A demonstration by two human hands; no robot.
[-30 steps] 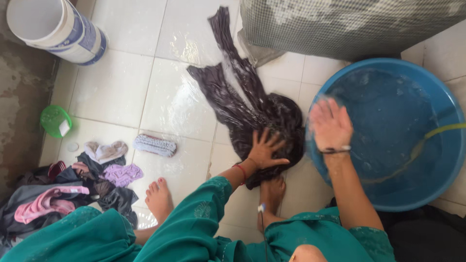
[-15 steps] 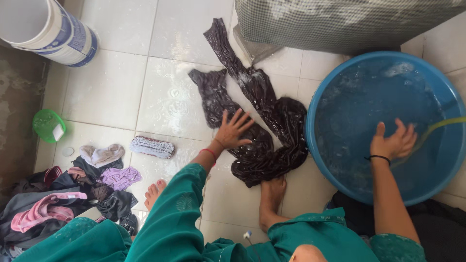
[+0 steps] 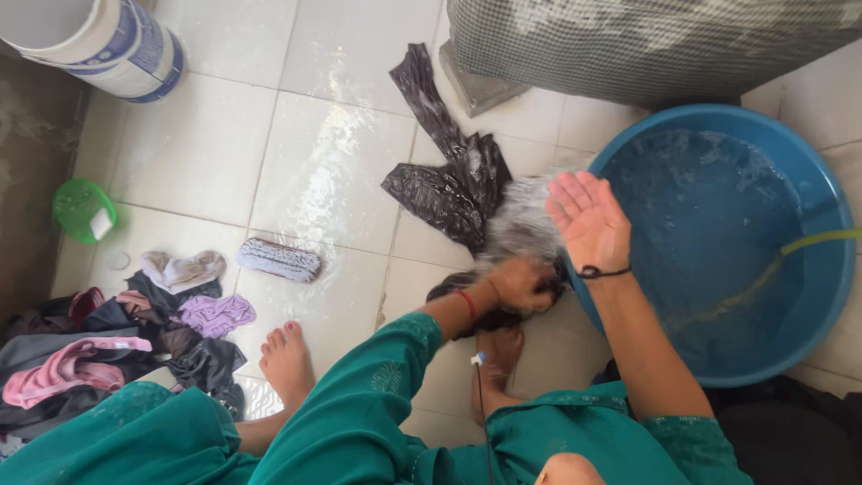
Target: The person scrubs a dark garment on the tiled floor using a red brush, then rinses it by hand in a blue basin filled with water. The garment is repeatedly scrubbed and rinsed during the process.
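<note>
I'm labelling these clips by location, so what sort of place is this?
Probably a home washing area with a tiled floor. A wet dark garment lies on the tiles beside a blue basin of water, and a pile of clothes sits nearby with a scrub brush.

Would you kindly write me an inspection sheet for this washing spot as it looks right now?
Surface: pale floor tiles, wet and glossy around the garment.
Job's things: dark garment, wet and bunched on the floor; blue basin holding water.
Clutter: brush; clothes pile; green dish; white bucket.
Hands: left hand closed on the garment's near end; right hand open, palm up beside the basin rim, water splashing in front of it.
Cables: yellow-green hose running into the basin; thin cord hanging at the chest.
Surroundings: checked cloth over a block at the top; bare feet on the tiles.
</note>
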